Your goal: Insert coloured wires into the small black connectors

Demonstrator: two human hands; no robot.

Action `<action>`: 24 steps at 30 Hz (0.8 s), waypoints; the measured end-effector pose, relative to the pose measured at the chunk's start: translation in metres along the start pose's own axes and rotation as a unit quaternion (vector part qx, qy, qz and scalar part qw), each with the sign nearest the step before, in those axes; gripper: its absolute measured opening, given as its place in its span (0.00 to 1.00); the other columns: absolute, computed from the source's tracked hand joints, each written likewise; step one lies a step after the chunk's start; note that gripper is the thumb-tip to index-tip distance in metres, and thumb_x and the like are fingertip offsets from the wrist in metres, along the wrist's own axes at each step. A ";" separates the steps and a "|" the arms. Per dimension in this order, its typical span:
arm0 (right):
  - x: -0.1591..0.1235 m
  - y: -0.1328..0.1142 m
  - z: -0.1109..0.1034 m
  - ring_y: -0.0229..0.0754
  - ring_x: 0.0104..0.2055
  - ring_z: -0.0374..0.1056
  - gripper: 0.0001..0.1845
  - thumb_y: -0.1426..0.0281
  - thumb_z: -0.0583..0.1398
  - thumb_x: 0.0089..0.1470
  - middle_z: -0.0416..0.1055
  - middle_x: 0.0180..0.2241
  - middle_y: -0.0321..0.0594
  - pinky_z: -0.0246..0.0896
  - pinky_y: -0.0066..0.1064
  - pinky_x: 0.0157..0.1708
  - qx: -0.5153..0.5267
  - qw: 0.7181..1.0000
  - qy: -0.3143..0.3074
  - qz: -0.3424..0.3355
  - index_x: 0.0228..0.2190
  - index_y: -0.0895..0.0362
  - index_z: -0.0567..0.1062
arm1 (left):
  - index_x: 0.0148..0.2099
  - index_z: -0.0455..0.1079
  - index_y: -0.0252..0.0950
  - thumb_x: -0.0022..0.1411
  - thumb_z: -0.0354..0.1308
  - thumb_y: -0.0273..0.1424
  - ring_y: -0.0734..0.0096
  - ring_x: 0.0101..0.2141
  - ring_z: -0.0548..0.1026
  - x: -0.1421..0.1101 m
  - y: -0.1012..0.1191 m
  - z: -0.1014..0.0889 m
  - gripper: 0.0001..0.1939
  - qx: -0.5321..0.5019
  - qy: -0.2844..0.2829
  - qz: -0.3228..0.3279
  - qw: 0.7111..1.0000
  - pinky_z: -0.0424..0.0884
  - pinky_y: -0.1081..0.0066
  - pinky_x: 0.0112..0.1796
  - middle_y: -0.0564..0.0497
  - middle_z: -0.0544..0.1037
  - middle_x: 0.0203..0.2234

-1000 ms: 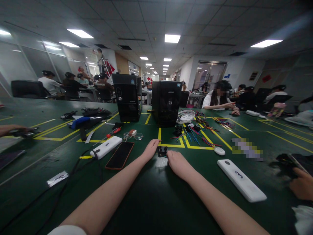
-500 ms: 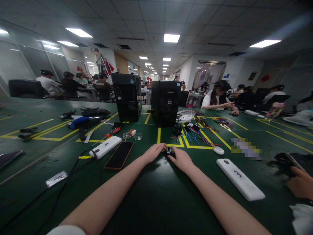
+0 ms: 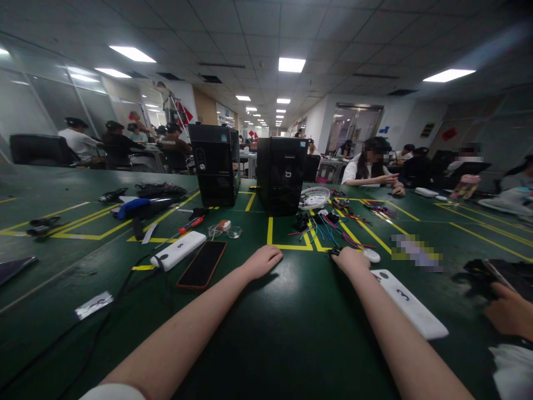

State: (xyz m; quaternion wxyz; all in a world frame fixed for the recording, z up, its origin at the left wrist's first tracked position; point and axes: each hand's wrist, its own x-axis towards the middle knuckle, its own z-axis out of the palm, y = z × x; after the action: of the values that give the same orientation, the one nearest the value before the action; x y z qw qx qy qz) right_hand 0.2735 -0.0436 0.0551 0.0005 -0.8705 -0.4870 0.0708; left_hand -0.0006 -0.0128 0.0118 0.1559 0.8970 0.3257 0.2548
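Observation:
My right hand (image 3: 352, 261) is closed on a small black part (image 3: 333, 252), most of which the fingers hide. It is low over the green table, just left of a white oval device (image 3: 372, 255) and in front of a bundle of coloured wires (image 3: 327, 225). My left hand (image 3: 263, 261) holds nothing; its fingers lie stretched out on the tabletop. A phone (image 3: 203, 264) with an orange edge is to the left of that hand.
Two black computer cases (image 3: 282, 175) stand at the back centre. Left lie a white power bank (image 3: 179, 250), glasses (image 3: 234, 232), a red screwdriver (image 3: 191, 224) and a black cable (image 3: 109, 314). Another white power bank (image 3: 412, 303) lies right, near a co-worker's hand (image 3: 510, 311). A white basket (image 3: 315, 198) sits behind the wires.
Both hands were together around the small black part at the centre. My right hand has carried it right toward the wires, while my left hand has let go and stays near the middle.

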 end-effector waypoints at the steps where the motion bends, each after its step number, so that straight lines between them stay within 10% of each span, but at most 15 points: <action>1: 0.005 0.004 0.001 0.53 0.46 0.66 0.27 0.56 0.52 0.49 0.69 0.43 0.56 0.61 0.39 0.37 0.009 1.000 0.001 0.012 0.43 0.63 0.71 | 0.43 0.70 0.35 0.65 0.38 0.39 0.66 0.43 0.69 0.000 0.000 0.000 0.21 0.009 -0.002 0.007 1.000 0.62 0.66 0.47 0.47 0.74 0.40; 6: 0.024 0.022 0.002 0.53 0.45 0.66 0.35 0.49 0.48 0.50 0.68 0.43 0.58 0.60 0.38 0.39 0.044 0.999 0.014 0.006 0.46 0.65 0.68 | 0.43 0.69 0.35 0.66 0.38 0.38 0.66 0.43 0.68 -0.001 0.001 -0.001 0.20 0.024 -0.002 0.017 1.000 0.62 0.67 0.46 0.47 0.73 0.40; 24: 0.044 0.048 -0.007 0.43 0.41 0.67 0.21 0.72 0.50 0.50 0.72 0.40 0.47 0.56 0.26 0.33 0.082 0.980 0.096 -0.157 0.45 0.60 0.71 | 0.42 0.69 0.36 0.64 0.43 0.36 0.66 0.42 0.69 -0.002 0.002 -0.001 0.15 0.026 -0.001 0.025 0.999 0.62 0.67 0.46 0.48 0.73 0.39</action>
State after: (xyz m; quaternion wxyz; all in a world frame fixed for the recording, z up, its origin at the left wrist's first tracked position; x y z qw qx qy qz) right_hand 0.3373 -0.0313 0.0532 0.1293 -0.7829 -0.6081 0.0259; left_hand -0.0011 -0.0156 0.0133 0.1271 0.9088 0.3098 0.2489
